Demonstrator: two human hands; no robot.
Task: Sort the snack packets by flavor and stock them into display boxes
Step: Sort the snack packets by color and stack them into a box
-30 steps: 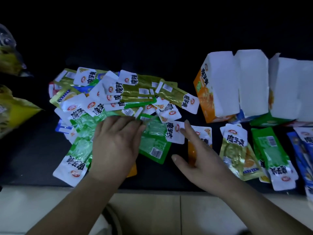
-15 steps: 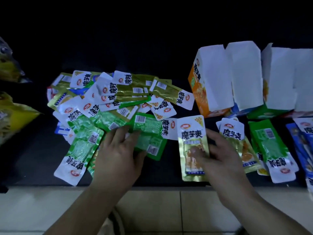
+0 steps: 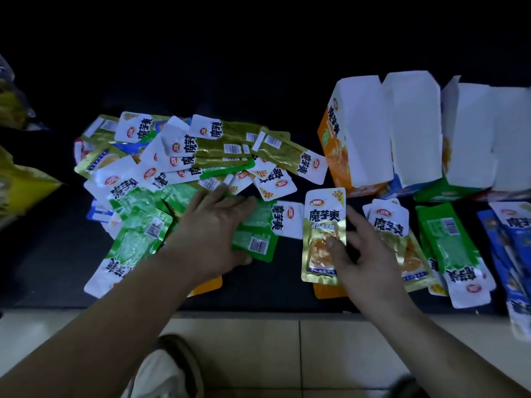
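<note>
Your right hand [image 3: 370,262] pinches a gold foil snack packet [image 3: 321,225]; your left hand [image 3: 209,239] rests straight-fingered on a green foil packet [image 3: 258,225]. White-flapped cardboard display boxes [image 3: 362,133] stand beyond.

Single view: head-worn, wide-angle, pitched forward and steeply down over the near edge of the dark table [image 3: 281,297]; floor tiles [image 3: 344,354] at frame bottom. Close range: left hand [image 3: 209,239] and right hand [image 3: 370,262] fill lower centre, print on gold packet [image 3: 319,225] legible. Upper third black, possibly unlit background.
</note>
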